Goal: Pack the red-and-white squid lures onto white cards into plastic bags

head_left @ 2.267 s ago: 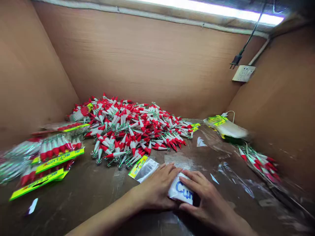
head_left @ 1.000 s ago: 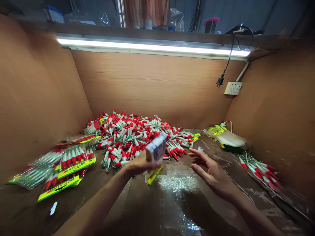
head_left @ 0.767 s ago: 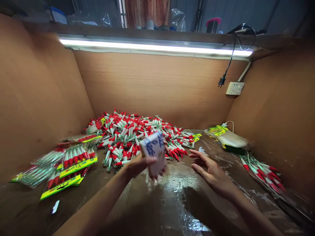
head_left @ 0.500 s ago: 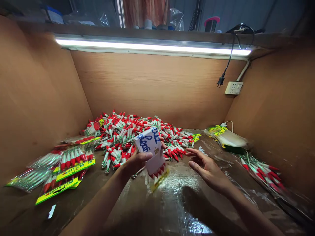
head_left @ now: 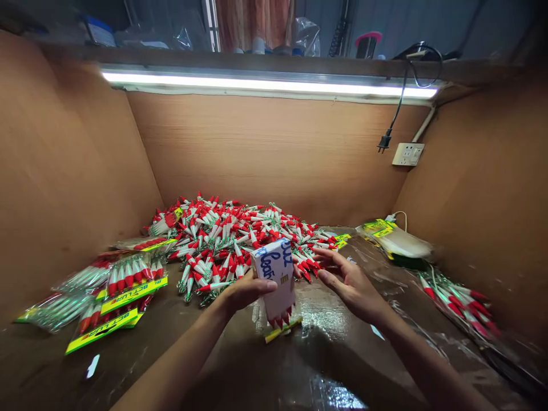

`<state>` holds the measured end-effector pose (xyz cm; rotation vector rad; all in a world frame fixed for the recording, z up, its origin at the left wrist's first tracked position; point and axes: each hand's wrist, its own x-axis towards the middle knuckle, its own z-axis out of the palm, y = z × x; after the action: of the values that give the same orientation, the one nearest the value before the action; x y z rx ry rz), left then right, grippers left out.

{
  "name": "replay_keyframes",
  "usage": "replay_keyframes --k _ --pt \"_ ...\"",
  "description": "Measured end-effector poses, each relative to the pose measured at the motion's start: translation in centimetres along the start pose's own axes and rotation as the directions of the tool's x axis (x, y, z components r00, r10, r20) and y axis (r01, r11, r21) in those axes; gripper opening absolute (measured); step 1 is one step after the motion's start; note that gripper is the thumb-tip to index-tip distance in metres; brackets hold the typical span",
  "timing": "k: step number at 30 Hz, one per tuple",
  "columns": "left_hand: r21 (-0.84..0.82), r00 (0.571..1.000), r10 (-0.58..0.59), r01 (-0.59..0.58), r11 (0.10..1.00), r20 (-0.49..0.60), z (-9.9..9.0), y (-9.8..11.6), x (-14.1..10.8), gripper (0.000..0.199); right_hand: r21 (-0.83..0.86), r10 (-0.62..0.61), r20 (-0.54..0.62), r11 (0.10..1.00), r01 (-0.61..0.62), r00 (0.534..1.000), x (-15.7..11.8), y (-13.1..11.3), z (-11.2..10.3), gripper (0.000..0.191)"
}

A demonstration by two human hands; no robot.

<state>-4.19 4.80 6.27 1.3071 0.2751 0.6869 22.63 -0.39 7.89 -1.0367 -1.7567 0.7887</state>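
Observation:
My left hand [head_left: 250, 292] is closed on a white box [head_left: 274, 265] with blue lettering, thumb on its front face. Below the box's lower end, red lure tips and a yellow header strip [head_left: 283, 331] of a lure pack stick out; most of that pack is hidden behind the box. To the right, my right hand [head_left: 353, 285] is held in the air with fingers apart and nothing in them. Behind both hands lies a big heap of red-and-white squid lures [head_left: 226, 228] with green hooks.
Clear bags of lures with yellow "BCT LURE" headers [head_left: 135, 294] are stacked at left. At right lie flat empty bags [head_left: 400, 240] and a small bunch of lures [head_left: 458, 302] beside a cable. Wooden side walls enclose the bench; a black plug [head_left: 384, 140] hangs above.
The box and pack have moved right and slightly down in my left hand and stand more upright. My right hand has shifted a little to the left, still open.

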Motion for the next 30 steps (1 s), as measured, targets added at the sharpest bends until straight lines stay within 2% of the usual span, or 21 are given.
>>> replay_keyframes --k 2,4,7,9,12,16,22,26,30 --pt "-0.016 1.000 0.012 -0.012 1.000 -0.004 -0.2 -0.8 0.4 0.073 0.049 -0.059 0.027 0.997 0.057 0.998 1.6 -0.8 0.8 0.054" --pt "-0.054 1.000 0.004 -0.005 0.999 -0.022 -0.5 -1.6 0.6 0.068 0.149 -0.073 0.108 0.987 0.056 0.991 3.5 -1.4 1.8 0.058" --pt "-0.130 0.998 -0.004 -0.004 0.992 -0.058 -1.2 -2.7 0.5 0.061 0.291 0.006 0.266 0.953 -0.086 0.964 6.3 -1.5 3.3 0.047" --pt "-0.160 0.997 0.011 -0.023 0.987 -0.078 -1.6 -3.4 0.3 0.059 0.347 0.053 0.281 0.925 -0.153 0.958 7.6 -1.2 4.1 0.041" --pt "-0.229 0.997 0.024 -0.041 0.972 -0.078 -1.6 -4.3 0.1 0.066 0.378 0.095 0.178 0.912 -0.157 0.979 8.5 -0.1 4.7 0.039" --pt "-0.338 0.999 -0.031 0.019 0.941 -0.029 -0.7 -5.4 0.2 0.069 0.418 0.153 0.063 0.893 -0.165 0.986 7.8 2.7 4.1 0.038" --pt "-0.251 0.997 -0.063 0.051 0.967 -0.040 0.6 -7.0 0.9 0.070 0.578 0.312 -0.069 0.787 -0.217 0.947 5.7 5.9 2.0 0.044" --pt "-0.127 0.993 -0.063 0.050 0.991 -0.103 1.0 -7.9 1.4 0.066 0.491 0.285 -0.166 0.854 -0.171 0.944 5.0 5.7 1.4 0.045" --pt "-0.055 0.987 -0.040 0.032 0.998 -0.157 1.1 -8.1 1.6 0.060 0.387 0.221 -0.192 0.912 -0.133 0.956 4.9 4.8 1.9 0.042"
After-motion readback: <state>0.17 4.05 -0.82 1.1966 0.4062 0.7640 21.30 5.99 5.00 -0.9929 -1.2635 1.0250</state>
